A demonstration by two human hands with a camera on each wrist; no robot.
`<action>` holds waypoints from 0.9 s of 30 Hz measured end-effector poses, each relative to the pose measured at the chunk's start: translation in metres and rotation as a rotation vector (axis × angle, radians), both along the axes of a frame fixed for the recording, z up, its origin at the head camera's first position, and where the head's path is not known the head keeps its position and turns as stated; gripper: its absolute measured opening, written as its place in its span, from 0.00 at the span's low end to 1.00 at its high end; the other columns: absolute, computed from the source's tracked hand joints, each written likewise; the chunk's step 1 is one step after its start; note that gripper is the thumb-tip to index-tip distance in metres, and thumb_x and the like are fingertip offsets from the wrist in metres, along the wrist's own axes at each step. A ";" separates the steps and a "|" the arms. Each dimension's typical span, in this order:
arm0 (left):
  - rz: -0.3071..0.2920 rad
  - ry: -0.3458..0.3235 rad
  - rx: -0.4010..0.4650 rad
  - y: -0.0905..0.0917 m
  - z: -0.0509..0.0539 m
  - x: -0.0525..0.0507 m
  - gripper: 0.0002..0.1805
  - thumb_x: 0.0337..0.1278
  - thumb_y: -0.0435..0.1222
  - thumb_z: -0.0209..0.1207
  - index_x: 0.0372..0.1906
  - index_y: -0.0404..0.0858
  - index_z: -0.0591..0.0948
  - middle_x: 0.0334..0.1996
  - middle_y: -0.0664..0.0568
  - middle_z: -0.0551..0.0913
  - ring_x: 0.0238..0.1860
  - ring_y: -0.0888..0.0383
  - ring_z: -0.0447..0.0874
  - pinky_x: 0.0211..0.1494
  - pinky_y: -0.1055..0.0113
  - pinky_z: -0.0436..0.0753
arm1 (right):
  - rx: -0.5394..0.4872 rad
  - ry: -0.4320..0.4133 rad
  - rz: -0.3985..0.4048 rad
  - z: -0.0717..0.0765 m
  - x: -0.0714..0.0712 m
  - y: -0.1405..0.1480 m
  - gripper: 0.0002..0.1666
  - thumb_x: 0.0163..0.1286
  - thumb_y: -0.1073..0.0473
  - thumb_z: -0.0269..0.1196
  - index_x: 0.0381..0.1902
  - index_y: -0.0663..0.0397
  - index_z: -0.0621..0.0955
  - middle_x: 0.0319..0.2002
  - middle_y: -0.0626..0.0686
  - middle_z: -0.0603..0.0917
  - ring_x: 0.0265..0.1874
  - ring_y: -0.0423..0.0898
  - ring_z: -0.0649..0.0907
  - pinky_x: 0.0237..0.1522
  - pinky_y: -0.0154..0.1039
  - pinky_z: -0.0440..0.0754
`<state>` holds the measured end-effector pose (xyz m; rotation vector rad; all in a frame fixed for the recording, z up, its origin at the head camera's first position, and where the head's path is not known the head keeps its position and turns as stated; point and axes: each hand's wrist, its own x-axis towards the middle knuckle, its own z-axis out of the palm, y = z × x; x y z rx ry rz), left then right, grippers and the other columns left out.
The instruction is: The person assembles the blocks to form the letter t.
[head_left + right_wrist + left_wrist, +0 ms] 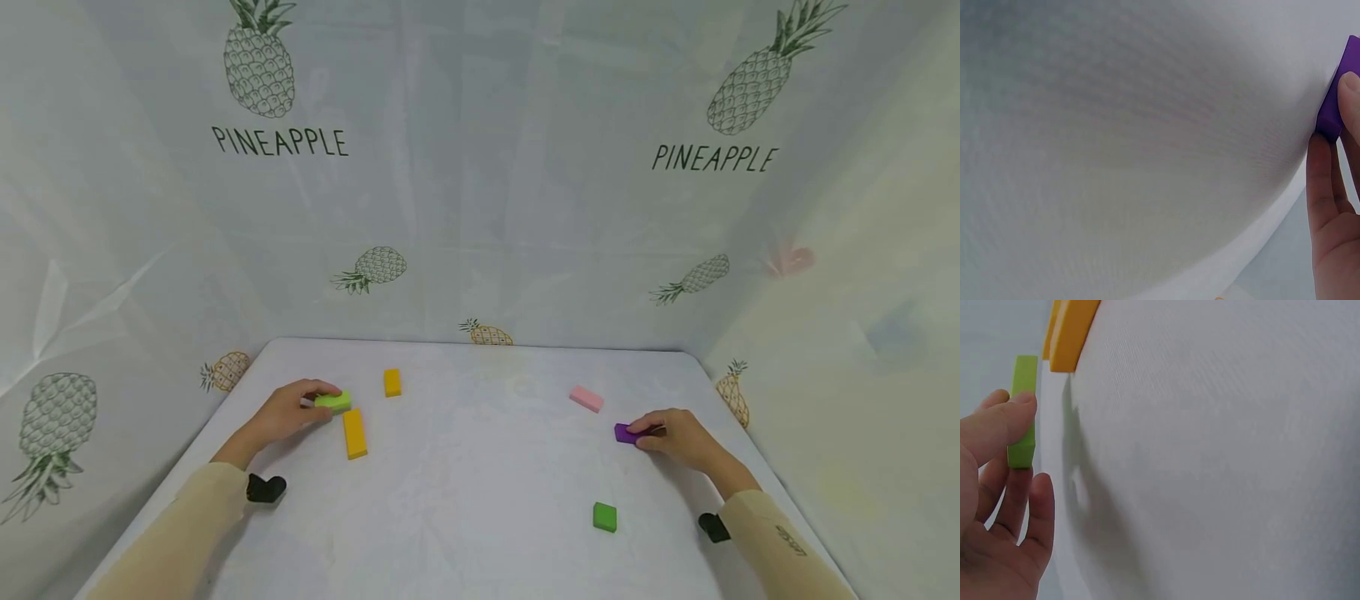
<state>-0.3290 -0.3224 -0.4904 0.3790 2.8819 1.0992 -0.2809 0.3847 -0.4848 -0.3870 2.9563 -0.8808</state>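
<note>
On the left of the table, my left hand [291, 410] pinches a light green block [334, 402] between thumb and fingers. The left wrist view shows this light green block [1022, 412] held above the white surface, its shadow falling beside it. A long yellow-orange block [355, 434] lies just to the right of that hand, and a shorter yellow-orange block [392, 382] lies farther back. Over on the right, my right hand [678, 437] grips a purple block [626, 433] by its near end. In the right wrist view the purple block [1335, 100] is partly cut off by the frame edge.
A pink block [587, 398] lies behind and left of the right hand. Closer to me is a green block [604, 517]. The white table [480, 500] is bordered by hanging pineapple-print sheets [480, 167] at the back and sides.
</note>
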 end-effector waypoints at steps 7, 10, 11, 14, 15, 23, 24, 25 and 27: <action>-0.038 0.056 0.011 0.011 0.006 0.000 0.18 0.67 0.36 0.71 0.60 0.46 0.86 0.62 0.46 0.84 0.58 0.46 0.80 0.61 0.49 0.84 | -0.001 0.003 -0.001 -0.002 -0.001 0.000 0.11 0.66 0.63 0.76 0.45 0.47 0.93 0.51 0.59 0.89 0.50 0.56 0.85 0.55 0.58 0.86; -0.063 0.077 0.008 0.018 0.009 -0.001 0.18 0.67 0.36 0.71 0.59 0.46 0.87 0.61 0.48 0.85 0.58 0.47 0.80 0.61 0.50 0.84 | 0.005 0.007 0.003 -0.002 -0.001 0.000 0.11 0.66 0.63 0.76 0.45 0.46 0.93 0.51 0.58 0.90 0.50 0.55 0.85 0.55 0.57 0.87; -0.071 0.083 0.009 0.021 0.010 -0.001 0.18 0.66 0.36 0.72 0.59 0.47 0.87 0.61 0.49 0.85 0.58 0.48 0.80 0.61 0.50 0.84 | 0.006 0.009 0.006 -0.002 -0.001 0.000 0.11 0.66 0.63 0.76 0.45 0.46 0.93 0.51 0.58 0.90 0.50 0.55 0.85 0.55 0.57 0.87; -0.099 0.098 0.014 0.028 0.015 -0.001 0.18 0.66 0.35 0.72 0.58 0.47 0.87 0.59 0.51 0.85 0.57 0.49 0.80 0.61 0.50 0.84 | 0.007 0.014 0.013 -0.002 -0.001 0.001 0.11 0.66 0.64 0.76 0.45 0.46 0.93 0.51 0.58 0.90 0.50 0.55 0.85 0.54 0.56 0.87; -0.103 0.100 0.015 0.031 0.016 -0.001 0.18 0.66 0.34 0.72 0.58 0.48 0.87 0.59 0.51 0.85 0.57 0.49 0.80 0.61 0.50 0.84 | 0.007 0.015 0.013 -0.002 -0.001 0.001 0.11 0.66 0.64 0.76 0.45 0.46 0.93 0.51 0.58 0.90 0.50 0.55 0.85 0.54 0.56 0.87; -0.132 0.122 0.002 0.055 0.027 0.001 0.18 0.66 0.32 0.71 0.58 0.49 0.87 0.59 0.52 0.85 0.57 0.50 0.80 0.59 0.54 0.86 | 0.000 -0.001 0.002 0.000 0.000 0.000 0.11 0.66 0.63 0.76 0.45 0.47 0.93 0.51 0.59 0.89 0.51 0.56 0.85 0.55 0.57 0.86; -0.137 0.124 0.006 0.058 0.028 0.002 0.18 0.66 0.32 0.71 0.58 0.49 0.87 0.59 0.51 0.85 0.57 0.50 0.80 0.59 0.55 0.86 | -0.002 -0.004 0.000 0.000 0.000 0.000 0.11 0.66 0.63 0.76 0.45 0.47 0.93 0.51 0.59 0.89 0.51 0.56 0.85 0.55 0.57 0.86; -0.145 0.126 0.012 0.062 0.030 0.003 0.18 0.66 0.33 0.71 0.58 0.48 0.87 0.59 0.50 0.85 0.56 0.50 0.80 0.58 0.55 0.86 | -0.004 -0.005 -0.001 0.000 0.001 0.000 0.11 0.66 0.63 0.76 0.45 0.47 0.93 0.51 0.59 0.89 0.51 0.56 0.85 0.55 0.57 0.86; -0.151 0.125 0.020 0.068 0.033 0.006 0.17 0.66 0.33 0.72 0.58 0.48 0.87 0.59 0.50 0.85 0.56 0.49 0.80 0.58 0.56 0.86 | -0.007 -0.009 -0.004 0.000 0.001 -0.001 0.11 0.66 0.63 0.76 0.45 0.48 0.93 0.51 0.58 0.90 0.51 0.56 0.85 0.55 0.56 0.87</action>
